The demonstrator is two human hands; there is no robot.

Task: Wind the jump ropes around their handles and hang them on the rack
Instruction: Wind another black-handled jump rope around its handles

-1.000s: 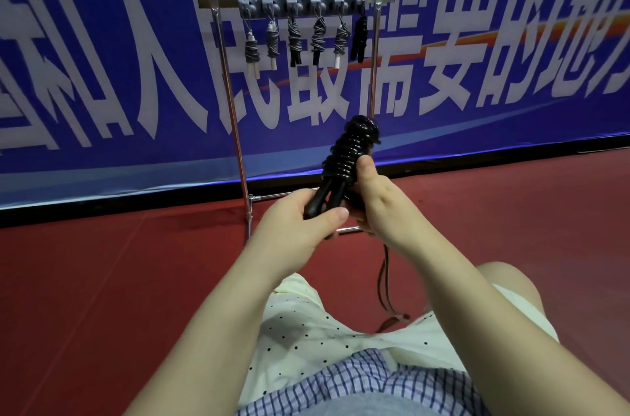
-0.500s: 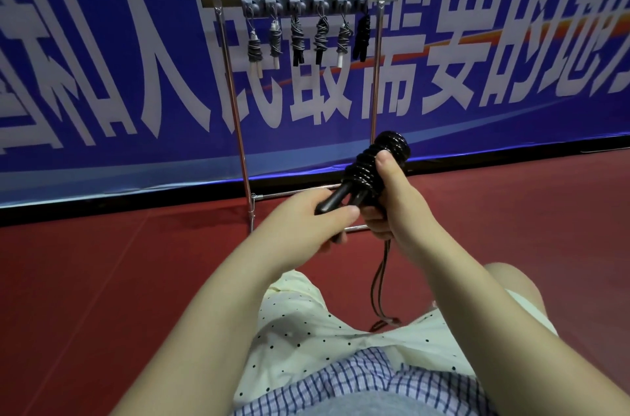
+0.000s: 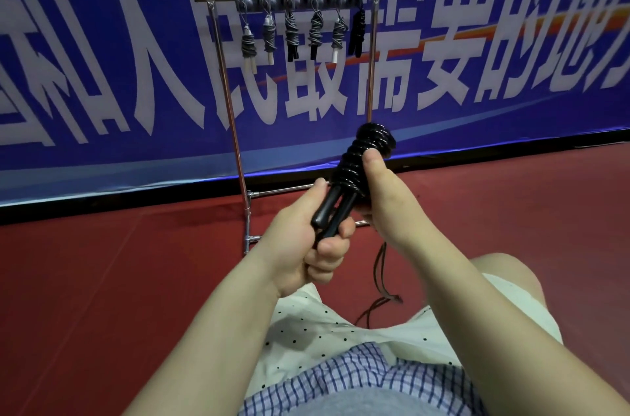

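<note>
A black jump rope (image 3: 358, 166) is coiled thickly around its two black handles, held tilted up to the right in front of me. My left hand (image 3: 306, 241) grips the bare lower ends of the handles. My right hand (image 3: 385, 197) holds the coiled part, thumb pressed on the coils near the top. A loose tail of rope (image 3: 380, 282) hangs down from under my right hand to the floor. Beyond stands a metal rack (image 3: 231, 108) with several wound ropes (image 3: 317, 31) hanging from its top bar.
A blue banner with large white characters (image 3: 102, 74) covers the wall behind the rack. The floor is red matting (image 3: 102, 279). My lap, in dotted white cloth and a checked shirt (image 3: 341, 364), fills the bottom of the view.
The wound rope has tilted and swung between the frames, ending a bit lower than half a second ago. My right thumb has shifted along the coils. Both hands keep their hold.
</note>
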